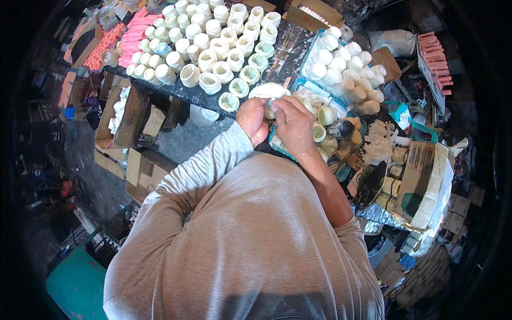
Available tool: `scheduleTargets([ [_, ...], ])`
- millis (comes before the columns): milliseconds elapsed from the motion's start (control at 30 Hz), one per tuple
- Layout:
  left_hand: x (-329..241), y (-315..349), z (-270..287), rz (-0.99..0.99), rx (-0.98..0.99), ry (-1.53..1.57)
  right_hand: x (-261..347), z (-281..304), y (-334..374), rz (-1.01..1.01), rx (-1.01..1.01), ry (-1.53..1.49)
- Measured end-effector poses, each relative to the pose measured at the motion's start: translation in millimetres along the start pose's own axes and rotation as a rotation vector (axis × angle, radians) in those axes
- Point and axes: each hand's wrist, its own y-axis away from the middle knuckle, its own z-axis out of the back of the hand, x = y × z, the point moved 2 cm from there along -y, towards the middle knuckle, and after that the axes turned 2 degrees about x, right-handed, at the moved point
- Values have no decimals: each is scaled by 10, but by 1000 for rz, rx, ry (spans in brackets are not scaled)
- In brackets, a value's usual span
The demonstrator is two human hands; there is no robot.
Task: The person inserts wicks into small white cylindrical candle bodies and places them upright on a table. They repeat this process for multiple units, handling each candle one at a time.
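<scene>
Both my hands meet at the table's near edge around a smooth white rounded piece (pixel 270 89). My left hand (pixel 252 118) is closed on its left side, with the thumb up against it. My right hand (pixel 294 120) pinches it from the right, fingertips bent inward. The piece's underside is hidden behind my fingers. Just beyond and left of my hands stand many cream jar-shaped pieces in rows, the nearest ones open-topped cups (pixel 229 101) with greenish insides. By my right hand lie more such cups (pixel 326 115) in a crowded tray.
A tray of white rounded pieces (pixel 336 63) stands at the back right. Pink strips (pixel 136 34) are piled far left. Cardboard boxes (pixel 120 114) sit on the left below the table, and a leaning cardboard panel (pixel 415 184) is at the right. A green surface (pixel 77 285) is lower left.
</scene>
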Motion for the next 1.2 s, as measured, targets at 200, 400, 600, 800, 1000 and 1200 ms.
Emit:
scheduleTargets([
  [200,32,38,-7,-28,28,-31,64,65,-28,-97,9,4],
  [400,40,-21,126,-173,-18,-531,95,103,-107,-141,70,103],
  [600,74,104,-98,-221,72,-154,85,19,-148,-87,75,268],
  [800,86,139,-86,-122,65,-189,69,-88,-141,19,119,660],
  [1000,96,131,-70,-62,73,-163,2,-119,-97,39,176,705],
  [1200,1,105,-85,-89,151,-361,-134,-98,-70,21,123,665],
])
